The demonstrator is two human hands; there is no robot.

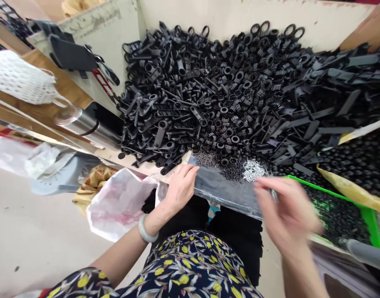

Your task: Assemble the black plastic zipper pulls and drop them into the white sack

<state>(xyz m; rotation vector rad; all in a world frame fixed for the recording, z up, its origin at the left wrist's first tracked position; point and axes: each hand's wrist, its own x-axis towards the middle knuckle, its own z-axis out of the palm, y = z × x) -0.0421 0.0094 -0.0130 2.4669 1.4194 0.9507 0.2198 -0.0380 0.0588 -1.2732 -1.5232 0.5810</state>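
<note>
A: Entry, head view. Left hand point(180, 186) rests on the near edge of the tabletop point(152, 170), fingers laid flat and loosely together on the corner of a clear plastic sheet point(221, 188). It pinches nothing that I can see.

B: And the right hand point(286, 215)?

A: Motion-blurred. Fingers look partly spread, just beside the sheet's right end. A thin pale object may sit between thumb and finger, but I cannot tell whether it is closed on anything.

B: Where is the stock?

A: Large heap of black plastic parts point(227, 91), flat arms with ring ends mixed with small ribbed rings, fills the tabletop behind the sheet. On the sheet lie a patch of small black rings point(235, 170) and a cluster of tiny silvery metal pieces point(253, 169), both just ahead of the hands. A green tray point(368, 215) of small black pieces sits to the right.

B: Step in hand?

A: My judgement: a pick from the small parts on the sheet, left hand steadying it, right hand moving across.

B: Next move calls for?

A: Probably a fine fingertip pinch to single out one silvery piece; they lie tangled, so several may lift together.

B: Other notes?

A: Steel flask point(84, 122) at left edge; pink-and-white plastic bag point(121, 205) below the tabletop.
</note>
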